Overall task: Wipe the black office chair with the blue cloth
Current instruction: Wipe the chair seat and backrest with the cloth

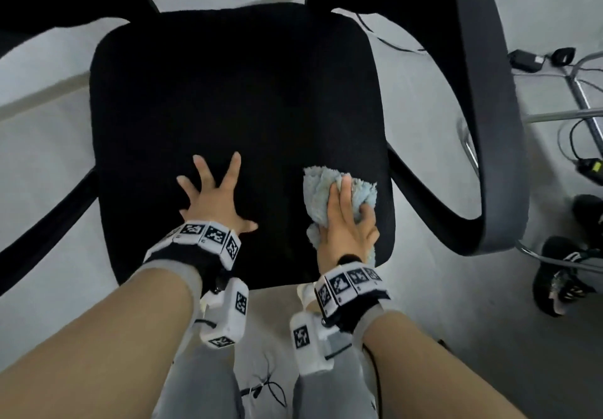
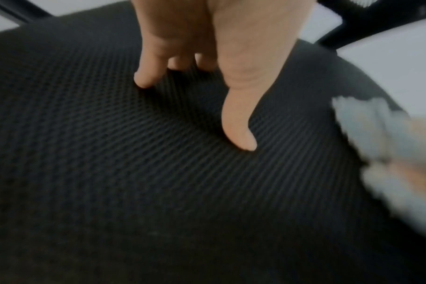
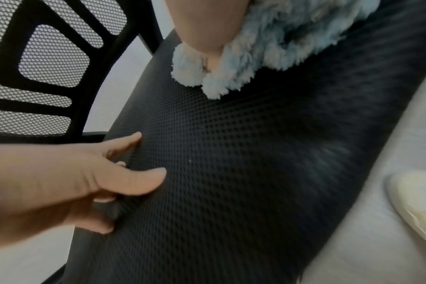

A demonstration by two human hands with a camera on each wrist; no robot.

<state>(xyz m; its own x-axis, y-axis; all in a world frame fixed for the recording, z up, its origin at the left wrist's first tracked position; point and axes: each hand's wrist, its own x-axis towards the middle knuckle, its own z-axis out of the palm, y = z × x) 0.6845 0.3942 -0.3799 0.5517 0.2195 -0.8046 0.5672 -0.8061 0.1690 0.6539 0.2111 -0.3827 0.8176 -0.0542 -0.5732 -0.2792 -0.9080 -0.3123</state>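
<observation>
below, black mesh seat (image 1: 228, 92), grey floor (image 1: 42, 144), cables (image 1: 574, 138)

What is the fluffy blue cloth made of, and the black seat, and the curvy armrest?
Blue cloth: looks like soft plush microfibre; long fluffy tufts show in the right wrist view.
Seat: seems a woven mesh fabric, matte black, with a regular pattern of tiny holes, probably over padding.
Armrest: likely hard plastic; smooth, with a dull sheen along its curve.
</observation>
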